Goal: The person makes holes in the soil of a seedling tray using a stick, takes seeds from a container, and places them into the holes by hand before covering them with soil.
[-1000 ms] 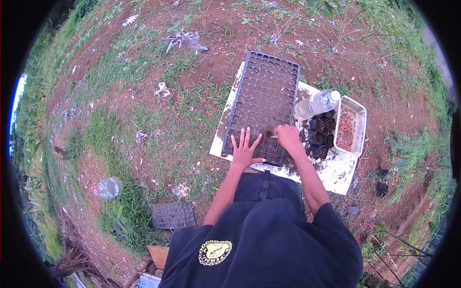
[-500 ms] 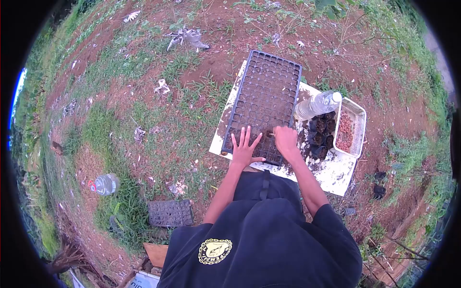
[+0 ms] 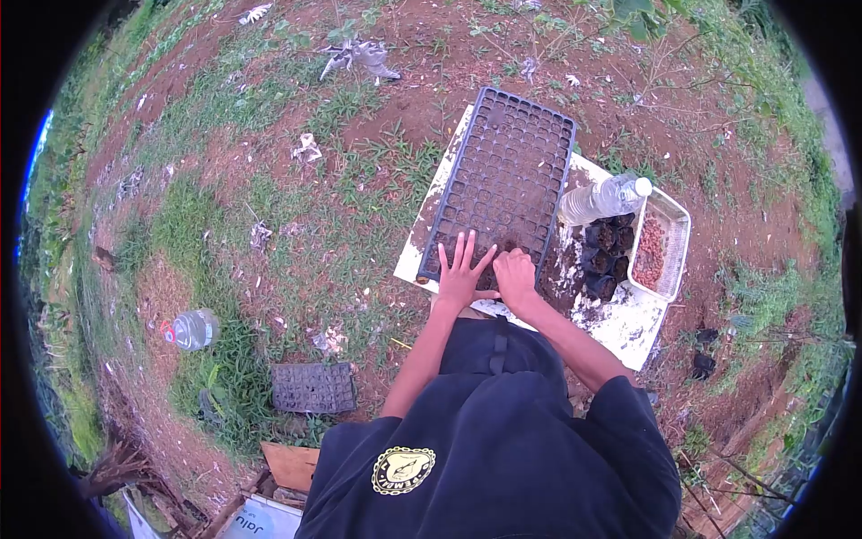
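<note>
A dark seedling tray [image 3: 507,171] with many soil-filled cells lies on a white board [image 3: 628,334]. My left hand [image 3: 461,277] rests on the tray's near end with its fingers spread. Just to its right, my right hand [image 3: 515,277] is closed over the near cells, fingers bent together; whatever is between them is too small to make out. Right of the tray a clear plastic bottle [image 3: 603,199] leans beside several black soil-filled bags [image 3: 600,260]. A white basket [image 3: 675,269] at the board's right edge holds small reddish-brown pieces [image 3: 650,251].
On the grass at the left lies a large clear bottle [image 3: 194,330] with a red cap. A smaller grey cell tray [image 3: 313,388] is on the ground at the lower left, near a brown wooden piece [image 3: 289,464]. Dry leaves [image 3: 361,58] lie beyond the board.
My right hand has shifted slightly left and nearer to me, closer to my left hand. The tray and board appear slightly further right in view. My left hand stays spread on the tray.
</note>
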Tool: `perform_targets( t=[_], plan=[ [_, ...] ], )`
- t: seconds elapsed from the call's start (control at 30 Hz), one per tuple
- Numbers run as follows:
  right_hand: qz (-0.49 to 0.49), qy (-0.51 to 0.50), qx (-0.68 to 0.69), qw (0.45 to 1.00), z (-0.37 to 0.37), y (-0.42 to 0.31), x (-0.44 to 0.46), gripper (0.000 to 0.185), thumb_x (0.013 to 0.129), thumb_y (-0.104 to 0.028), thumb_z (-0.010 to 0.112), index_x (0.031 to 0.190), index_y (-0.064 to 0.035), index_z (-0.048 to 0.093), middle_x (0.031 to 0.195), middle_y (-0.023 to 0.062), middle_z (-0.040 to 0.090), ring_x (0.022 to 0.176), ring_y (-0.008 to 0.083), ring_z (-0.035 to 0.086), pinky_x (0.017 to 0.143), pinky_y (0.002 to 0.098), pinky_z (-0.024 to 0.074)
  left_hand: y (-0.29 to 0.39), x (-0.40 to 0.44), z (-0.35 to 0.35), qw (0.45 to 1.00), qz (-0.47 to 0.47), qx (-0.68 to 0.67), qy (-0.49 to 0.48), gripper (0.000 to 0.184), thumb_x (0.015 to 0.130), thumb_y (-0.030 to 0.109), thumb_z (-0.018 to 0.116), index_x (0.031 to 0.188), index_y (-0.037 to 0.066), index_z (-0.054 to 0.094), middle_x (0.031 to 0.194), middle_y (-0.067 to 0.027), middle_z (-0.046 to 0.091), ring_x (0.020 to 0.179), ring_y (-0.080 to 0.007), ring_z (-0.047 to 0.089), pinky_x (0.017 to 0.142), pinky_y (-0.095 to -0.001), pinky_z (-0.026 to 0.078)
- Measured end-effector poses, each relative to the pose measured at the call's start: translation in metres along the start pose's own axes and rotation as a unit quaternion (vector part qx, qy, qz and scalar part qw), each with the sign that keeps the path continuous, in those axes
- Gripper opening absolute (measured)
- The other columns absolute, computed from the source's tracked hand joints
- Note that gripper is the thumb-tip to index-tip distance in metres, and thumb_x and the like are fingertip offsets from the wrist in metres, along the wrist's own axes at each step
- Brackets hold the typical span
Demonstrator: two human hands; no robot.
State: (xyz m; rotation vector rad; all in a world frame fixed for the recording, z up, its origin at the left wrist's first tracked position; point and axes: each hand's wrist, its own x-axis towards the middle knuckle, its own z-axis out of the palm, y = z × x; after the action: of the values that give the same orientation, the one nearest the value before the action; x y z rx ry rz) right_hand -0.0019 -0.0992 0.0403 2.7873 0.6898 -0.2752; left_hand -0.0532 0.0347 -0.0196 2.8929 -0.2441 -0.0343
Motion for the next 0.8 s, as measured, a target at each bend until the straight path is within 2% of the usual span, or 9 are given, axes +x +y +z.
perform_targets(
  t=[0.03,0.27,0.33,0.37,0.4,0.47,0.5,0.6,0.8],
  plan=[
    [0.008,0.031,0.029,0.999,-0.005,0.004,-0.003,0.011,0.083,-0.013,0.066,0.088,-0.0043,0.07,0.087,0.0135,0.068,0.08,0.0285,0.072,0.06,0.0378,0.0587,0.0,0.001,-0.001,1.0,-0.002,-0.002,0.0,0.119,0.06,0.086,0.063,0.159,0.038,0.018,0.165,-0.0194,0.008,0.153,-0.0382,0.005,0.113,-0.0725,0.005],
    [0.075,0.058,0.075,0.993,0.007,0.022,-0.008,0.012,0.087,-0.012,0.062,0.094,-0.0042,0.068,0.088,0.0171,0.069,0.076,0.0315,0.073,0.061,0.0397,0.059,0.001,0.001,-0.007,1.0,0.005,-0.017,-0.005,0.117,0.062,0.085,0.062,0.159,0.036,0.019,0.165,-0.0202,0.008,0.153,-0.0394,0.005,0.113,-0.0727,0.005],
    [0.085,0.071,0.164,0.98,0.006,0.033,-0.01,0.014,0.088,-0.012,0.061,0.098,-0.0055,0.069,0.088,0.0195,0.069,0.075,0.0357,0.072,0.064,0.0428,0.0581,0.001,0.0,-0.008,1.0,0.005,-0.018,-0.015,0.115,0.064,0.085,0.061,0.159,0.035,0.02,0.165,-0.0209,0.007,0.153,-0.0404,0.005,0.112,-0.0734,0.004],
    [0.1,0.082,0.209,0.969,0.006,0.041,-0.011,0.016,0.088,-0.014,0.062,0.1,-0.0103,0.072,0.085,0.0182,0.071,0.076,0.0373,0.071,0.068,0.046,0.0557,0.0,0.0,-0.008,1.0,0.006,-0.019,-0.014,0.115,0.064,0.086,0.061,0.159,0.035,0.02,0.165,-0.0211,0.007,0.153,-0.0406,0.006,0.112,-0.0736,0.004],
    [0.102,0.083,0.21,0.969,0.005,0.049,-0.009,0.016,0.088,-0.014,0.062,0.1,-0.0103,0.072,0.085,0.0182,0.071,0.076,0.0373,0.071,0.068,0.046,0.0557,0.0,0.0,-0.008,1.0,0.007,-0.021,-0.012,0.115,0.064,0.086,0.06,0.159,0.035,0.021,0.165,-0.0212,0.007,0.153,-0.0407,0.006,0.112,-0.0737,0.004],
    [0.109,0.034,0.304,0.946,0.003,0.066,-0.004,0.016,0.087,-0.016,0.065,0.098,-0.0157,0.076,0.081,0.0153,0.072,0.076,0.0352,0.071,0.07,0.0466,0.054,0.0,0.0,-0.004,1.0,0.009,-0.019,0.003,0.117,0.062,0.085,0.062,0.159,0.036,0.02,0.165,-0.0205,0.008,0.153,-0.0396,0.005,0.113,-0.0731,0.005],
    [0.095,0.044,0.334,0.937,0.002,0.073,-0.003,0.014,0.086,-0.017,0.067,0.095,-0.0187,0.078,0.079,0.0125,0.073,0.077,0.0328,0.071,0.07,0.0467,0.0531,0.0,0.0,-0.002,1.0,0.009,-0.018,0.019,0.119,0.06,0.085,0.064,0.159,0.037,0.018,0.165,-0.0197,0.008,0.153,-0.0386,0.005,0.113,-0.0725,0.005],
    [0.071,0.031,0.302,0.95,-0.011,0.084,0.002,0.014,0.085,-0.017,0.068,0.096,-0.0186,0.078,0.08,0.0125,0.073,0.078,0.0328,0.071,0.071,0.0462,0.0531,0.0,0.0,-0.004,1.0,0.004,-0.027,0.0,0.118,0.061,0.085,0.064,0.159,0.037,0.018,0.165,-0.0199,0.007,0.153,-0.0387,0.004,0.113,-0.0729,0.004],
    [0.041,0.073,0.196,0.977,-0.017,0.067,0.005,0.019,0.086,-0.008,0.057,0.093,-0.0102,0.075,0.082,0.0182,0.07,0.078,0.0382,0.07,0.07,0.0481,0.0544,0.0,0.0,-0.005,1.0,0.001,-0.028,-0.008,0.118,0.062,0.085,0.064,0.159,0.038,0.017,0.166,-0.0198,0.006,0.153,-0.0386,0.004,0.113,-0.0727,0.003]
  ],
)
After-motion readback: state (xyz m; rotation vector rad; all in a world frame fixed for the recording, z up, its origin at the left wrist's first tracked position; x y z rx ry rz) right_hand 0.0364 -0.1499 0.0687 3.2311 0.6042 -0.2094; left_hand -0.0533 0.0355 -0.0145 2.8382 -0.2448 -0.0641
